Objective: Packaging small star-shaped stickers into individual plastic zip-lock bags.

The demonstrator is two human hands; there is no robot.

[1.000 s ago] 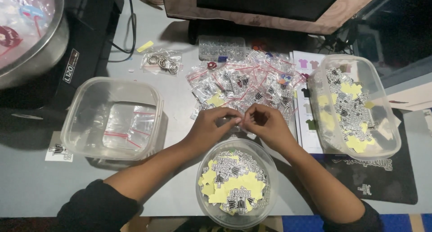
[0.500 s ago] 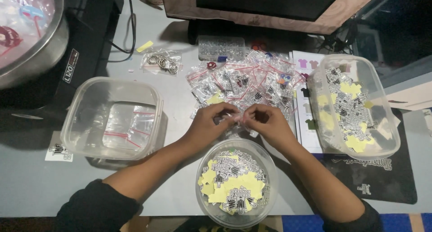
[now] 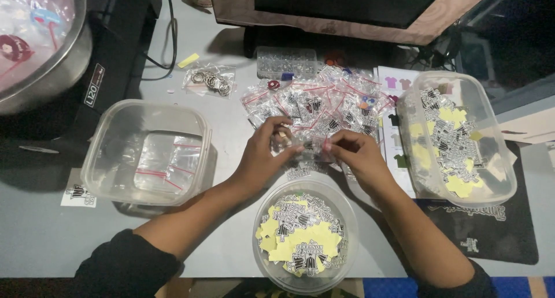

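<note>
surface: grey tabletop (image 3: 52, 234), dim room, dark monitor base (image 3: 347, 8) at the far edge, black mat (image 3: 491, 228) at the right.

far left: steel bowl (image 3: 34, 49) with clear bags, resting on a black printer (image 3: 98, 84). beside it, a bag of metal rings (image 3: 209, 80) and a small clear box (image 3: 286, 61).

left: square clear tub (image 3: 144, 153) holding a few red-striped zip bags. small sticker (image 3: 78, 195) on the tabletop near its left corner.

centre far: pile of filled zip bags (image 3: 324, 104).

right: rectangular clear tub (image 3: 457, 136) with black-and-white stickers and yellow backing scraps; a printed sheet (image 3: 396, 101) lies partly under it.

near centre: round clear tub (image 3: 304, 234) with the same stickers and yellow scraps.

change from earlier frames: both hands sit at much the same spot as a second ago, just in front of the pile; the tubs have not moved.

left hand (image 3: 267, 153): fingers pinched narrow on the left end of a small zip bag (image 3: 309, 147).

right hand (image 3: 358, 153): fingers pinched narrow on the right end of the same bag.

zip bag: held between the two hands, above the tabletop, far side of the round tub, near edge of the pile. its contents cannot be told.
</note>
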